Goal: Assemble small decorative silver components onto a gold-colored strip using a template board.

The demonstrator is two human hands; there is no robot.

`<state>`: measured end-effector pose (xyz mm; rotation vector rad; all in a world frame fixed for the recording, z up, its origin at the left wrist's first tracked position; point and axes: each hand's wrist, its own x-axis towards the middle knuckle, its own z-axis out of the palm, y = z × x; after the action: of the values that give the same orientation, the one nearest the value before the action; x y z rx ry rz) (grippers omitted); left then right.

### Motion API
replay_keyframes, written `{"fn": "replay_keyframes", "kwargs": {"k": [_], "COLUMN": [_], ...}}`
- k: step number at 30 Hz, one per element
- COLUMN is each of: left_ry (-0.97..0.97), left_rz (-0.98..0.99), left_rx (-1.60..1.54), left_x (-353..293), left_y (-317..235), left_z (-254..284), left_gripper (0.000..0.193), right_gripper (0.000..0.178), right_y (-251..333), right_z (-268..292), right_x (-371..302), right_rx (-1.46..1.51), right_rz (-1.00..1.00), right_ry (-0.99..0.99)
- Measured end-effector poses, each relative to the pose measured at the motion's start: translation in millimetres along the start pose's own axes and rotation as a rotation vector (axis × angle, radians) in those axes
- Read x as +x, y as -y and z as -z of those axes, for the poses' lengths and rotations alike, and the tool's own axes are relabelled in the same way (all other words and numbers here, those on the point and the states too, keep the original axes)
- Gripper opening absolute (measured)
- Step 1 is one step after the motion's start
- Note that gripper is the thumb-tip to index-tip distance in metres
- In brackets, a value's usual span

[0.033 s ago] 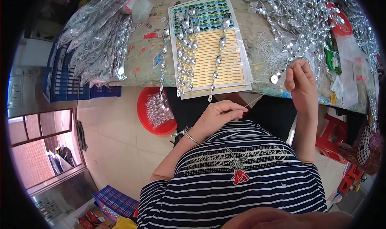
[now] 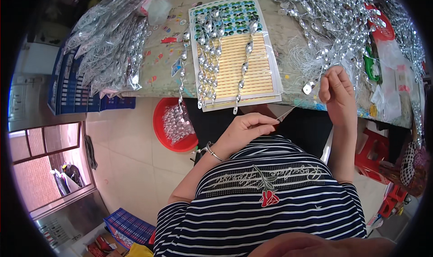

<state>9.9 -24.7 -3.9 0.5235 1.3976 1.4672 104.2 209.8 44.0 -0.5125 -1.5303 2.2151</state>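
My left hand (image 2: pixel 250 127), in front of my lap, pinches a thin pale thread (image 2: pixel 291 111) between thumb and fingertips. The thread runs up and right toward the table edge, where its far end is lost. My right hand (image 2: pixel 338 94) is raised at the edge with thumb and finger pressed together; what lies between them is too small to make out. Just left of it hangs a small silvery tag (image 2: pixel 309 88). Beyond my right fingertips lies a heap of twisted silver spiral strands (image 2: pixel 333 27), with a tangle of white threads (image 2: pixel 301 54) beside it.
Patterned sticker sheets (image 2: pixel 239 63) lie mid-table, with several silver spirals across them. Bagged spirals (image 2: pixel 112 45) fill the left side over a blue crate (image 2: pixel 67 83). Below the edge stands a red basin (image 2: pixel 161 137) of bagged pieces. Red stools (image 2: pixel 374 151) stand at right.
My left hand has shifted very slightly right with the thread. My right hand stays almost in place.
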Motion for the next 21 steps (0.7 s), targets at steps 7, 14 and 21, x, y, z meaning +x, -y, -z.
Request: {"fn": "replay_keyframes", "kwargs": {"k": [7, 14, 21], "left_ry": [0.078, -0.112, -0.616], "left_rz": [0.112, 0.143, -0.157], "left_rx": [0.043, 0.168, 0.174], "left_x": [-10, -40, -25], "left_y": [-1, 17, 9], "left_z": [6, 36, 58], "left_gripper": [0.034, 0.027, 0.026], "right_gripper": [0.013, 0.013, 0.026], "right_y": [9, 14, -19], "right_z": [-6, 8, -11], "right_x": [6, 25, 26], "right_rx": [0.053, 0.001, -0.080], "right_rz": [0.006, 0.042, -0.121], "right_ry": [0.004, -0.024, 0.073]}}
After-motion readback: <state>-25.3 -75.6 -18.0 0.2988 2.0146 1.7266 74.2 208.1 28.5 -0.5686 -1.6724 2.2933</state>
